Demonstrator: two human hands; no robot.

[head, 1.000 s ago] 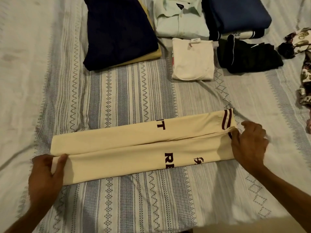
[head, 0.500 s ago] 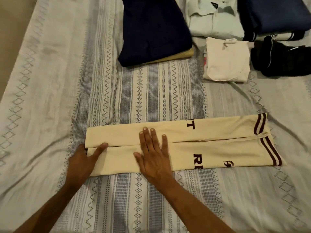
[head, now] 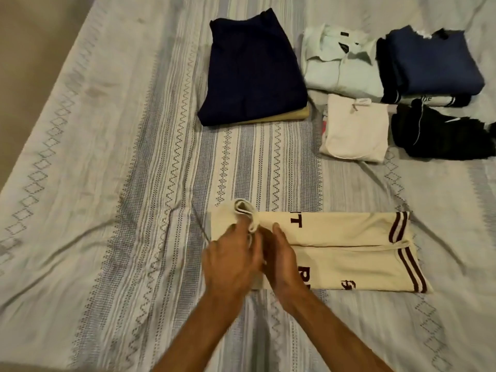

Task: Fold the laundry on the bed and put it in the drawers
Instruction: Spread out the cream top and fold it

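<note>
Near the front edge of the bed (head: 107, 183), a long cream garment (head: 335, 251) lies folded into a narrow strip, with dark red stripes at its right end and dark letters on it. Both hands meet at its left end. The left hand (head: 230, 261) has its fingers curled round the cloth and is lifting that end over — a small loop of cream cloth sticks up above the fingers. The right hand (head: 279, 256) lies flat on the strip, fingers straight, pressing it down where the fold should bend. So the step looks like folding the strip across its length. Next, the lifted end likely needs to go over toward the striped end, with edges lined up. The cloth looks soft and a bit thick, so it may bulge. Farther back sit neat folded piles — a dark navy piece (head: 255, 71), a pale shirt (head: 341, 68), a blue stack (head: 432, 63), a small white piece (head: 354, 127) and a black one (head: 440, 132). No drawers are in view.
</note>
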